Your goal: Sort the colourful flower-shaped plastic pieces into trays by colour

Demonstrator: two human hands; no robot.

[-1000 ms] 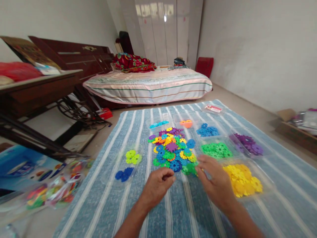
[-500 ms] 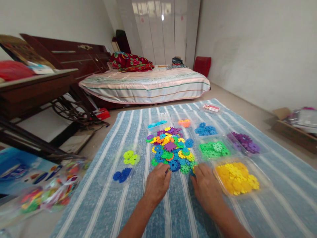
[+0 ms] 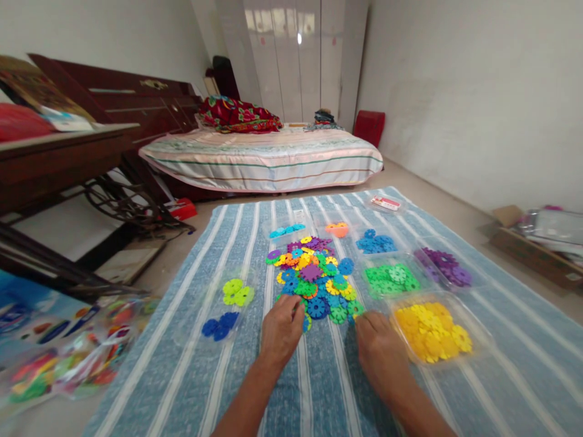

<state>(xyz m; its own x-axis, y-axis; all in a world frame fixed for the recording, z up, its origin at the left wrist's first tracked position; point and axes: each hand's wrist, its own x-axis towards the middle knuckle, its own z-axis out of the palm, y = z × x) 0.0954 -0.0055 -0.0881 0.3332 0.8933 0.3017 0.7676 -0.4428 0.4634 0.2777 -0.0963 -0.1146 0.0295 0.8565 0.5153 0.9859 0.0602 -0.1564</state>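
A mixed pile of notched plastic discs [image 3: 310, 272] in many colours lies on the striped cloth in front of me. My left hand [image 3: 281, 328] is at the pile's near left edge, thumb and fingers pinched together; what is between them is too small to make out. At the near right edge, my right hand [image 3: 381, 346] has its fingers curled down beside the green and blue discs, the fingertips hidden. Just right of it stands a clear tray with yellow discs [image 3: 432, 331]. Green discs [image 3: 392, 278] fill another tray behind that one.
Clear trays around the pile hold blue discs [image 3: 376, 242], purple discs [image 3: 444, 266], orange discs [image 3: 337, 229], light blue discs [image 3: 286, 230], lime discs [image 3: 237, 292] and dark blue discs [image 3: 222, 326]. A bed [image 3: 264, 161] stands beyond; a cardboard box [image 3: 537, 246] is at right.
My left hand has drawn slightly left and its fingers have come closer together. My right hand has curled its fingers at the pile's edge. The view has shifted slightly.
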